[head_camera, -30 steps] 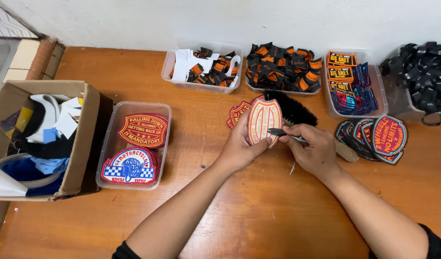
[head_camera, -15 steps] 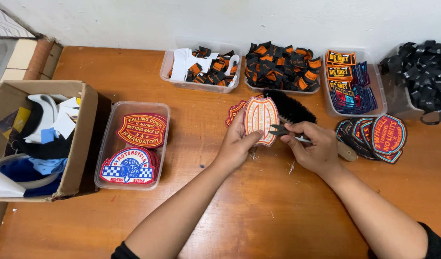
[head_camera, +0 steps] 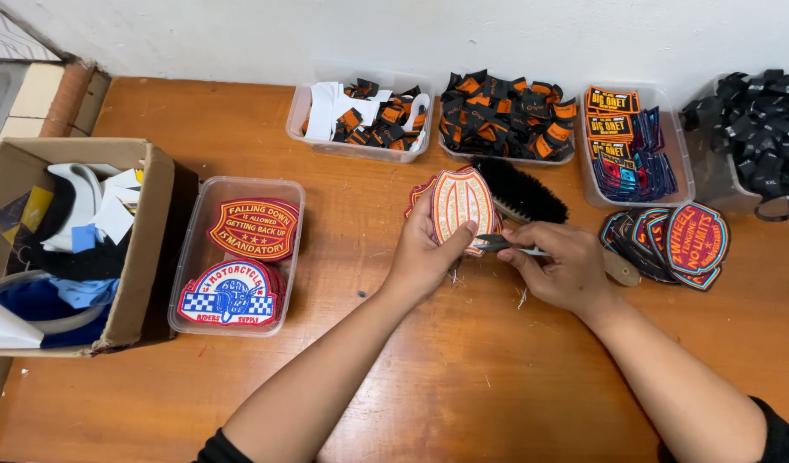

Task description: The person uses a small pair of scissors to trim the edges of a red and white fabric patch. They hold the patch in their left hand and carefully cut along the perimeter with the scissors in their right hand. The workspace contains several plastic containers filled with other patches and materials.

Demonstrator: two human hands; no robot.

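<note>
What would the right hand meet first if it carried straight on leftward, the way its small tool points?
The shield-shaped patch held in the left hand; the right hand's tool tip already seems to reach its edge, though depth is unclear.

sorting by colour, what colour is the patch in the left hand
Orange with cream stripes and a red edge, on the patch in the left hand; head view.

— How is the light looking?
— Soft, even light is falling from above; the table (head_camera: pixel 497 386) is glowing warm, with faint shadows.
— Any blur?
— Everything is staying sharp; the edges are bending slightly.
</note>
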